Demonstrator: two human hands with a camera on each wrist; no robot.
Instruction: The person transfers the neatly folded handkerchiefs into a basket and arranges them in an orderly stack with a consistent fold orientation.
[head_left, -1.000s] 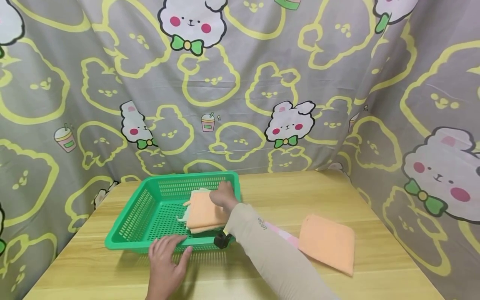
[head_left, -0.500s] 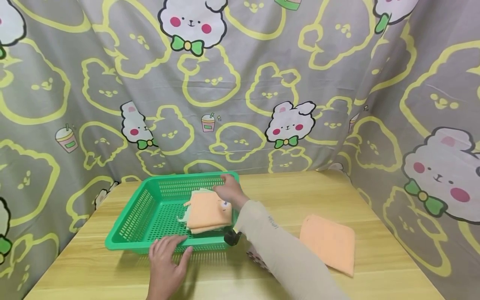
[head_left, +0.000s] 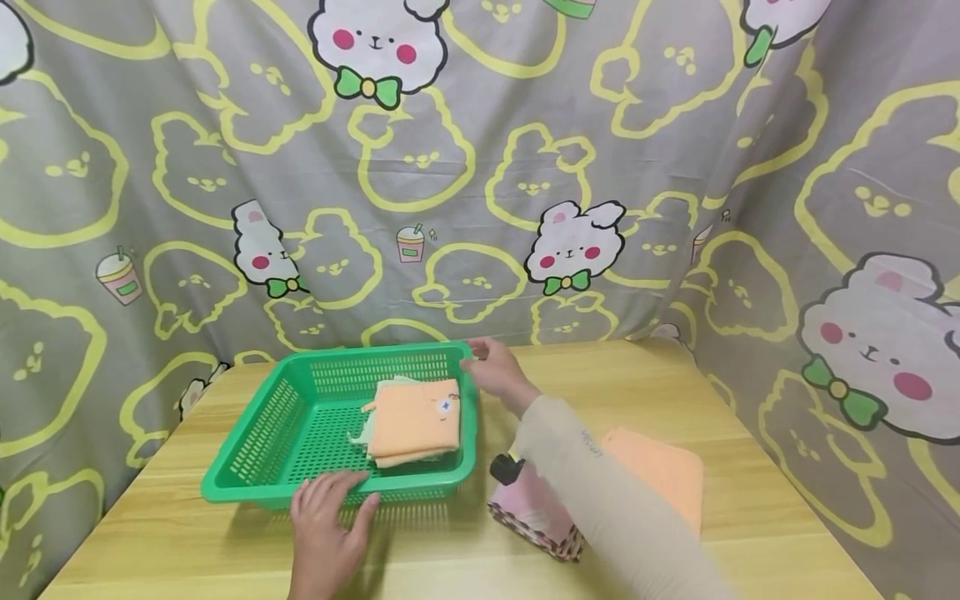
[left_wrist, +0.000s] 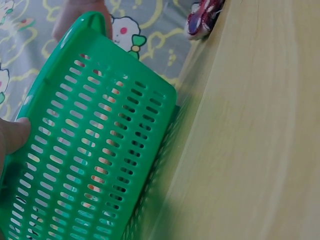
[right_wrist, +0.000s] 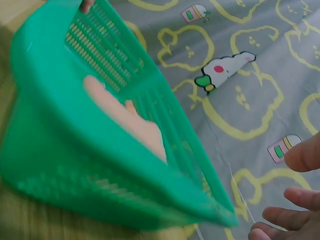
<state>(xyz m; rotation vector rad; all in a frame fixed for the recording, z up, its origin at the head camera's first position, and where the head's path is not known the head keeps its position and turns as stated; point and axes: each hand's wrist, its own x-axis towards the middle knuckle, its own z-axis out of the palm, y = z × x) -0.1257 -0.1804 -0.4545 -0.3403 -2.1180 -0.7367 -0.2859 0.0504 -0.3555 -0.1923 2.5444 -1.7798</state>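
A green plastic basket (head_left: 247, 492) with slotted walls stands on the table. Inside, toward its right end, lies a folded orange towel (head_left: 412, 421) with a small white embroidered patch, above pale green cloth. My left hand (head_left: 327, 521) holds the basket's front rim, fingers over the top; in the left wrist view a thumb (left_wrist: 16, 135) lies against the rim. Just beyond the far right corner of the basket, my right hand (head_left: 501, 372) holds nothing. Its fingers (right_wrist: 285, 217) are spread apart from the basket in the right wrist view.
A folded pink cloth (head_left: 534, 504) with a brown checked edge lies right of the basket, partly beneath the right sleeve. Farther right is another folded orange cloth (head_left: 667, 467), partly covered by the sleeve. A patterned curtain (head_left: 480, 167) hangs behind the wooden table (head_left: 720, 400).
My right hand has left the orange towel and moved right, out over the basket's rim. The towel's patch and the pink cloth now show. My left hand stays on the rim.
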